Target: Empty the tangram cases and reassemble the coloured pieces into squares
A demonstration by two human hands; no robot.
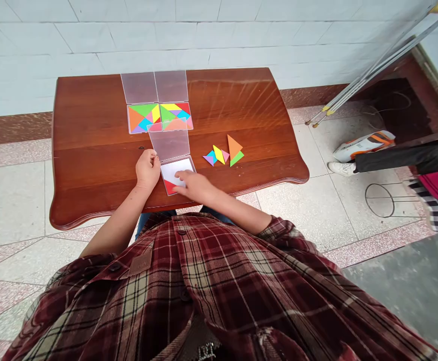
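An open clear case [174, 168] with a white inside lies near the table's front edge, its lid [169, 144] folded back. My left hand [147, 168] pinches the case's left edge with curled fingers. My right hand [193, 184] rests over the case, fingers laid on a red piece [170, 187] in its near corner. Several loose coloured tangram pieces [224, 153] lie to the right of the case. Two more open cases [160, 117] filled with coloured pieces sit further back.
The brown wooden table [91, 150] stands against a pale tiled wall. On the right another person's legs and shoe [345, 168] show on the floor, beside a wire stand [380, 200] and slanting metal rods [377, 65].
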